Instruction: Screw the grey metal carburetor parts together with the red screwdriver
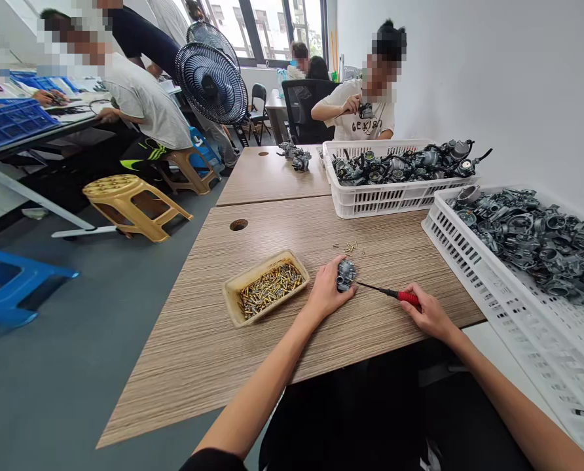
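My left hand (327, 288) grips a small grey metal carburetor (346, 275) against the wood-grain tabletop (184, 366), and the fingers hide its underside. My right hand (428, 313) holds a red-handled screwdriver (408, 298), with its thin black shaft reaching left to the carburetor. Left of my left hand stands a beige tray (233, 294) filled with brass-coloured screws. A small scatter of loose screws (349, 247) lies on the tabletop just beyond the carburetor.
White slotted baskets heaped with carburetor parts stand at the right (488, 275) and far side (355, 203) of the table. A seated person (355, 111) works opposite, with several carburetors (294, 157) on the table. Beyond are a black fan (211, 84), a yellow stool (125, 196), and more people.
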A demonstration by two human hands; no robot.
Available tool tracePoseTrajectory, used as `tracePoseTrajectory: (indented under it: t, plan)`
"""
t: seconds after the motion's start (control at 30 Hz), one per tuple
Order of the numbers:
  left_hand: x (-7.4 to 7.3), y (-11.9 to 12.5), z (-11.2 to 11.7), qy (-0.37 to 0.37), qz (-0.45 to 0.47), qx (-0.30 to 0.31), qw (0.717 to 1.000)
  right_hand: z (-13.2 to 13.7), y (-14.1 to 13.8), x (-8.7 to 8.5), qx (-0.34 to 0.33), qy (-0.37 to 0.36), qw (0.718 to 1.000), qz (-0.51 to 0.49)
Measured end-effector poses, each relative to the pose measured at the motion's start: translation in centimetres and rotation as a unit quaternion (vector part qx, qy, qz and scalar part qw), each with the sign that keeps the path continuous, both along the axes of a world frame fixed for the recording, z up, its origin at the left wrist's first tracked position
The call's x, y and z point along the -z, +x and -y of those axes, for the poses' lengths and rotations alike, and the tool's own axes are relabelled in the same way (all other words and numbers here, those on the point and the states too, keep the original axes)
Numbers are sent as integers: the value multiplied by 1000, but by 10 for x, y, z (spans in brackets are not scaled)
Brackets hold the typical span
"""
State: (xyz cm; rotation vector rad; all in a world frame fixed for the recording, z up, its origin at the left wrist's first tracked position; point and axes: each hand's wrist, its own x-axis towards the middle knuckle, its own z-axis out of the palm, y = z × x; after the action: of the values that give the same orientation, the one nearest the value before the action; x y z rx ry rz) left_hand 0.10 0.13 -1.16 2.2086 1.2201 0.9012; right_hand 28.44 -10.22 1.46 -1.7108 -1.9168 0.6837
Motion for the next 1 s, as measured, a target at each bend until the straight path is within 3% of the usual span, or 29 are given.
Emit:
tracePoseTrajectory:
  t: [1.0]
  plan:
    - [2, 0, 0, 10, -1, -2, 1000, -1, 1, 3, -5, -5, 1000, -2]
